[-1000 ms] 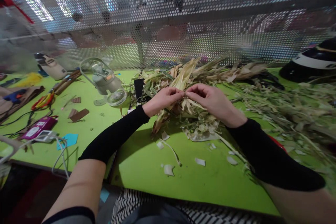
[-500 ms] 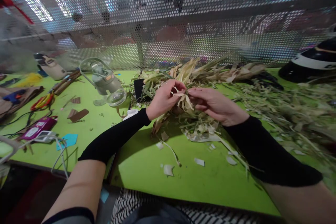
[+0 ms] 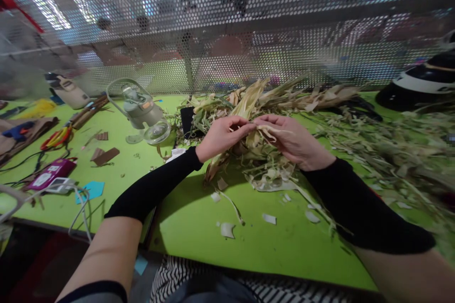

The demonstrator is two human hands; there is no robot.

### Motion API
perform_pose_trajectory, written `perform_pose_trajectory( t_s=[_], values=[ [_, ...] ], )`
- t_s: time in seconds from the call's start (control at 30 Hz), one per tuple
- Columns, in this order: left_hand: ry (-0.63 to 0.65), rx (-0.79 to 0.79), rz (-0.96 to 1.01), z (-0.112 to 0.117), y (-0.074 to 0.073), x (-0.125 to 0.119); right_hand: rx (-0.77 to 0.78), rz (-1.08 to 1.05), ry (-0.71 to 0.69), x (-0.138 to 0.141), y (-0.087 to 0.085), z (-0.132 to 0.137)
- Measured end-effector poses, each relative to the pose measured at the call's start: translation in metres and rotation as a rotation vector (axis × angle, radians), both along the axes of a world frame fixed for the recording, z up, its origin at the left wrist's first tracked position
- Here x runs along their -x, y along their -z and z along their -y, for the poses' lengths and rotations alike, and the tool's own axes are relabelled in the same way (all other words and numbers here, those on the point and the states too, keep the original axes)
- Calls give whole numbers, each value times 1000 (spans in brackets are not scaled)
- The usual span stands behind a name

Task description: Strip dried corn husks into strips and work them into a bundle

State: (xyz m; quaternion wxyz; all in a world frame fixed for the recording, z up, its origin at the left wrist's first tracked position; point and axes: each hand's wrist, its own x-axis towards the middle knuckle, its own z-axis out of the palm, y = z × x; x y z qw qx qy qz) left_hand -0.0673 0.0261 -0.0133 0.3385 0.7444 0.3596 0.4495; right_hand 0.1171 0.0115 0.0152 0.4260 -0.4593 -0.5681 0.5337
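Note:
Pale strips of corn husk (image 3: 267, 131) are pinched between my two hands, which nearly meet above the green table. My left hand (image 3: 223, 136) has its thumb and fingers closed on the husk from the left. From the right, my right hand (image 3: 295, 141) pinches the same husk, and loose ends curl over its fingers. Behind and below the hands lies a heap of dried husks (image 3: 251, 97), partly hidden by them. Husk scraps (image 3: 273, 176) lie under the right hand on a pale sheet.
A grey-green water bottle (image 3: 142, 110) and a black phone-like slab (image 3: 186, 122) stand left of the heap. Shredded husk (image 3: 394, 161) spreads on the right. Farther left are scissors (image 3: 57, 137), a purple box (image 3: 52, 173) and cables. A perforated metal screen (image 3: 199, 42) borders the back.
My fingers have come closer together on the husk. The right hand has turned slightly, and the strips now fold over its fingers rather than hanging down between the hands.

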Motion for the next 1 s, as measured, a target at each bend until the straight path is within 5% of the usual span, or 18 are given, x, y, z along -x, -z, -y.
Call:
perform_pose_trajectory(
  t_s=[0.2,0.47,0.6,0.73,0.9,1.0],
  values=[
    [26,133,-3,-5,1,2,-99,130,8,-4,-2,-2],
    [-109,-44,-56,-1,-10,9,-266,600,-68,-22,-12,-1],
    [-92,-48,-70,-3,-10,12,-348,672,-156,-22,-10,-4],
    [10,173,58,-5,-10,12,-246,489,-51,-17,-12,-1],
    [58,578,349,-4,-15,7,-239,553,-129,-19,-15,4],
    [94,645,481,-1,-19,3,-228,524,-94,-19,-12,2]
  ],
)
